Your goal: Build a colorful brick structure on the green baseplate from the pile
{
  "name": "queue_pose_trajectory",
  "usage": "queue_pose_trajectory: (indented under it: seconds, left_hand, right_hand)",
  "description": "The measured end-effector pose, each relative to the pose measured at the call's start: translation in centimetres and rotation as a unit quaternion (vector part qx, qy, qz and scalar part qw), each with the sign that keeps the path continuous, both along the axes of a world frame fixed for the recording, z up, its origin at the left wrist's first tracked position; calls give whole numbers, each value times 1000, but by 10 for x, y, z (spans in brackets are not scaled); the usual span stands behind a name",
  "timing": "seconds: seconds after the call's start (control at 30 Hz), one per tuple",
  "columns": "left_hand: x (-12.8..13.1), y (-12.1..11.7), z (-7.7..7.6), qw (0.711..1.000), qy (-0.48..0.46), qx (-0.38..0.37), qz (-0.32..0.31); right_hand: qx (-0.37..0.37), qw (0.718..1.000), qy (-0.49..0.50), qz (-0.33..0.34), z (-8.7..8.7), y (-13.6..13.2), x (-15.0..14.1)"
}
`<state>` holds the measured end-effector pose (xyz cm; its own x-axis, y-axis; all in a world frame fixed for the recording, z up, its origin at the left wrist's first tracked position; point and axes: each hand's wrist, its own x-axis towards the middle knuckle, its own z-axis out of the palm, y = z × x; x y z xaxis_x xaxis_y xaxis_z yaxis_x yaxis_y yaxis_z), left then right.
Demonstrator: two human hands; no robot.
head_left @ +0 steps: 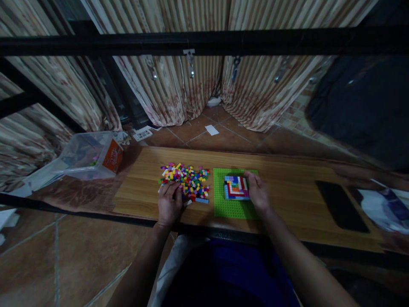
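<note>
A loose pile of small multicoloured toy bricks lies on the wooden board. At the pile's near left edge, my left hand reaches in with its fingers bent and drawn together. Whatever is in those fingers is hidden. To the right of the pile lies a green studded baseplate. On it sits a low square brick structure with nested rings of white, red, blue and other colours. My right hand grips the right edge of this structure, partly covering it and the plate.
A clear plastic box with an orange label stands at the left. A dark flat slab lies at the right, near a white and purple packet. A black bar crosses above the board, before striped curtains.
</note>
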<state>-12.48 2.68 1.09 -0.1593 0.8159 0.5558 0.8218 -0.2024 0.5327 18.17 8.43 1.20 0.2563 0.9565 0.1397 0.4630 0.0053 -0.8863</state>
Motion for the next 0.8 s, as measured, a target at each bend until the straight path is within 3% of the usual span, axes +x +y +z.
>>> queue_pose_trajectory:
  seconds: [0.1, 0.47, 0.8]
  left_hand:
    - [0, 1, 0, 1000, -2, 4, -5]
    - [0, 1, 0, 1000, 6, 14, -2]
    - [2, 2, -1, 1000, -20, 2, 1]
  right_hand:
    - [5, 1000, 14, -8, 0, -2, 11]
    - [63, 986, -117, 101, -7, -11, 5]
    - [43, 977, -194, 79, -6, -16, -4]
